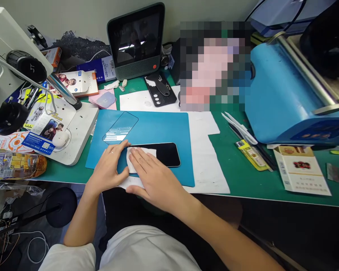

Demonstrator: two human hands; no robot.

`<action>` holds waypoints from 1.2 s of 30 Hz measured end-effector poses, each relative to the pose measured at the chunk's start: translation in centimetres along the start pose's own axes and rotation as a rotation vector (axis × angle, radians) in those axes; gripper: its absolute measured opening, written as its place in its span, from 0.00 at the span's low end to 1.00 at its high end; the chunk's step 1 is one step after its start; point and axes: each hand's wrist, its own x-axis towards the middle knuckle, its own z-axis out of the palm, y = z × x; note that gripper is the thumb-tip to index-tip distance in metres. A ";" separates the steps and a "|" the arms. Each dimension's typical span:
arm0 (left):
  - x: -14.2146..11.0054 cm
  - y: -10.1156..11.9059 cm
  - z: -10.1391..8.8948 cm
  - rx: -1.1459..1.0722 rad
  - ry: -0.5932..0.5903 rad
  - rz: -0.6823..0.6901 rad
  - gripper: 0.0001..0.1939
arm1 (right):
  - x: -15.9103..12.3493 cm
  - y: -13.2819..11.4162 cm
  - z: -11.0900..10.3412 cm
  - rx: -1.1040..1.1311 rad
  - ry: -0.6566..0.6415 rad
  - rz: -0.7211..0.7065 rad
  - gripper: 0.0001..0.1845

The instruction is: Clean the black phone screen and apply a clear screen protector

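A black-screened smartphone [171, 155] lies flat on the blue mat [169, 126]. My right hand [155, 177] presses a folded white cloth [132, 165] onto the left part of its screen, fingers flat and together, thumb apart. Around the phone's left end curves my left hand [109, 165], its thumb and fingers on opposite long sides; the phone's edge there is hidden by hand and cloth. Just behind, a clear screen protector [121, 127] with a black border rests on the mat.
To the left stands a microscope base [80, 131] with packages on it. A display [138, 37] is at the back, with a dark phone case [160, 90] before it. Tweezers [240, 128], a cigarette box [302, 169] and a blue machine [282, 90] are at right.
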 end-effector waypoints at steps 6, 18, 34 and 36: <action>0.0 0.0 0.2 0.018 -0.001 -0.018 0.38 | -0.7 0.0 0.2 0.021 0.024 0.010 0.52; 0.1 0.0 -0.1 0.030 -0.025 0.015 0.35 | -2.5 0.5 -0.3 0.024 0.025 0.036 0.49; 0.4 0.0 -0.3 0.086 -0.033 0.011 0.33 | -3.2 2.6 -1.1 0.014 0.008 0.098 0.46; 0.4 -0.1 -0.2 0.085 -0.025 0.019 0.32 | -2.6 3.3 -1.3 0.022 0.010 0.117 0.46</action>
